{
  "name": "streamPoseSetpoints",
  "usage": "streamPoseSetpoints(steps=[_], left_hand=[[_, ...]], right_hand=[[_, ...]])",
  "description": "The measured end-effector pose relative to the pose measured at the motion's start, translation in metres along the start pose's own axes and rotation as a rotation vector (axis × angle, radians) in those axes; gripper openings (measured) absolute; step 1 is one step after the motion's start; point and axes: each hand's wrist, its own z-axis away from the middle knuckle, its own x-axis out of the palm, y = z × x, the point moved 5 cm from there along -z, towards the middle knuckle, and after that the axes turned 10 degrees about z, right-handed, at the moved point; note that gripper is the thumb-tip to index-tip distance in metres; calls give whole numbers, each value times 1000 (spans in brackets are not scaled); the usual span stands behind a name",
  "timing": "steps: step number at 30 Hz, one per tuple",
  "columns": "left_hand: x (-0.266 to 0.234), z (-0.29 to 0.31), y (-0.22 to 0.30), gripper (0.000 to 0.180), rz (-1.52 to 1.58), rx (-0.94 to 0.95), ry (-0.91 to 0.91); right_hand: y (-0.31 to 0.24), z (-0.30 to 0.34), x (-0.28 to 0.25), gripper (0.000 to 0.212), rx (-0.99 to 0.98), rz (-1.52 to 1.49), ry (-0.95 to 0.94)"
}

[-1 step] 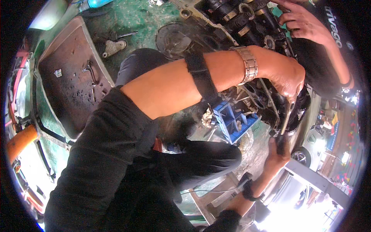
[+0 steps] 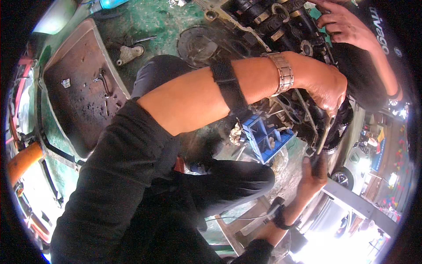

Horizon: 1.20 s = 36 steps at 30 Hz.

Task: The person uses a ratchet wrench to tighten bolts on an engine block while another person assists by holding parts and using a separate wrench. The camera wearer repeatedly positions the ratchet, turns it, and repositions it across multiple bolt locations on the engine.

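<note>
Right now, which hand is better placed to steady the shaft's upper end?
Likely the left hand: it grips the upper end of the shaft, close to the dark engine parts. The right hand is at the lower end, its hold unclear.

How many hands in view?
3: wearer's left hand, upper right of centre; right hand, below it; a co-worker's hand, top right. Others may be hidden.

Loose parts (image 2: 104,86) lie in a tray (image 2: 72,114) left of the engine (image 2: 299,26), before which a compartment box (image 2: 254,141) seemingly stands.
</note>
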Motion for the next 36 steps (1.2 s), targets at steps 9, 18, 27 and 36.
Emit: streamPoseSetpoints(steps=[9,18,27,36], left_hand=[[-2,-9,-10,28,60,146,-77],[-6,-1,-12,33,87,95,-70],[4,2,-15,34,61,-64,11],[11,5,-2,26,-43,-229,132]], right_hand=[[-82,44,85,54,262,-449,-187],[-120,29,127,47,232,-711,-143],[-77,31,88,43,46,-284,-371],[-23,1,11,44,2,176,-133]])
